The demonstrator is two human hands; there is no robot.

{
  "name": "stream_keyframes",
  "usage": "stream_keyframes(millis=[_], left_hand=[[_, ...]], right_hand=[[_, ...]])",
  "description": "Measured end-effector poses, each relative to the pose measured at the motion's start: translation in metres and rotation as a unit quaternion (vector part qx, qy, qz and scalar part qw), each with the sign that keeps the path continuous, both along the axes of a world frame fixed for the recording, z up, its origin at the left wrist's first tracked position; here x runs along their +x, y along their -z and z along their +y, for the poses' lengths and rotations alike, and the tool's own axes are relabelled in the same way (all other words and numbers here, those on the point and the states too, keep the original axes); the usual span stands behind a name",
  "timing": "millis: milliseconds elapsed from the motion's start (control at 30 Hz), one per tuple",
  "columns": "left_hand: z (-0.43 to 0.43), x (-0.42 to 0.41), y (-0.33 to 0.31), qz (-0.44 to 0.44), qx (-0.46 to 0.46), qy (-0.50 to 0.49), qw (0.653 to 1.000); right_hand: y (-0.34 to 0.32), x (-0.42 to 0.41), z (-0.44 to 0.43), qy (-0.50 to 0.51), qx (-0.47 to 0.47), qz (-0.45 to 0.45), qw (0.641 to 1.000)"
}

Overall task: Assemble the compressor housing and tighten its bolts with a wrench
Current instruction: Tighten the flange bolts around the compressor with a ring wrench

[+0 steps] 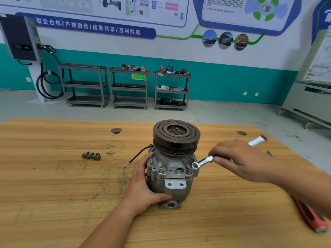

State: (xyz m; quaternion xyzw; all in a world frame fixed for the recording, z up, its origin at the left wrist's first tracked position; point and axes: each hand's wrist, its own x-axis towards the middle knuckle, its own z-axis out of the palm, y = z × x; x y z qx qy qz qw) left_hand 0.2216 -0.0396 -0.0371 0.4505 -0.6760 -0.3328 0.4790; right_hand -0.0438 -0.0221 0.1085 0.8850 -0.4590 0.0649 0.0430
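Two grips — left hand (143,185) on compressor (176,140) (right hand (238,158): wrench (203,161)).

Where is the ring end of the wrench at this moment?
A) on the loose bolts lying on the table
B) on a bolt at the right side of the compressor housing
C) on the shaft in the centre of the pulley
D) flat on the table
B: the wrench, gripped by the right hand, has its ring end over a bolt on the right of the compressor housing.

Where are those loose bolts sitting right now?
Head view: the loose bolts lie clustered on the wooden table, left of the compressor, near its black wire.
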Motion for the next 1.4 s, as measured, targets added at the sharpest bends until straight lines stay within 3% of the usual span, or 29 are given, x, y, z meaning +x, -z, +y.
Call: stream_keyframes(millis=[67,300,467,567,633,700,767,867,967,1133,1167,1267,1400], left_hand=[[-0.001,0.0,0.0,-0.001,0.0,0.001,1.0],[-0.004,0.001,0.003,-0.003,-0.002,0.001,1.0],[-0.005,0.002,0.005,-0.001,-0.014,0.006,1.0],[-0.006,0.002,0.007,0.007,-0.023,0.008,1.0],[-0.006,0.002,0.007,0.011,-0.029,0.007,1.0],[-0.005,0.001,0.007,0.01,-0.031,0.004,0.999],[-0.004,0.0,0.005,0.013,-0.034,0.005,0.999],[-0.002,-0.001,0.004,0.018,-0.033,0.01,0.999],[-0.005,-0.002,0.008,0.034,-0.032,0.008,0.999],[-0.01,-0.002,0.016,0.028,-0.042,-0.011,0.999],[-0.011,-0.002,0.016,0.033,-0.042,-0.014,0.998],[-0.012,-0.003,0.017,0.033,-0.044,-0.033,0.998],[-0.01,-0.003,0.016,0.05,-0.019,-0.01,0.999]], right_hand=[[-0.01,0.003,-0.018,-0.023,0.007,0.075,0.997],[-0.028,0.022,-0.04,-0.043,0.144,0.106,0.983],[-0.031,0.025,-0.036,0.036,0.263,0.072,0.961],[-0.033,0.022,-0.024,0.095,0.361,0.033,0.927],[-0.031,0.024,-0.01,0.128,0.493,-0.062,0.858],[-0.022,0.034,0.008,0.134,0.609,-0.204,0.755],[-0.009,0.047,0.028,0.139,0.64,-0.344,0.673],[0.008,0.068,0.052,0.178,0.583,-0.542,0.578],[0.023,0.093,0.065,0.185,0.515,-0.704,0.453],[0.029,0.133,0.068,0.131,0.432,-0.864,0.223],[0.028,0.138,0.07,0.118,0.414,-0.882,0.19],[0.03,0.146,0.082,0.088,0.396,-0.903,0.145],[0.035,0.145,0.1,0.093,0.414,-0.89,0.17]])
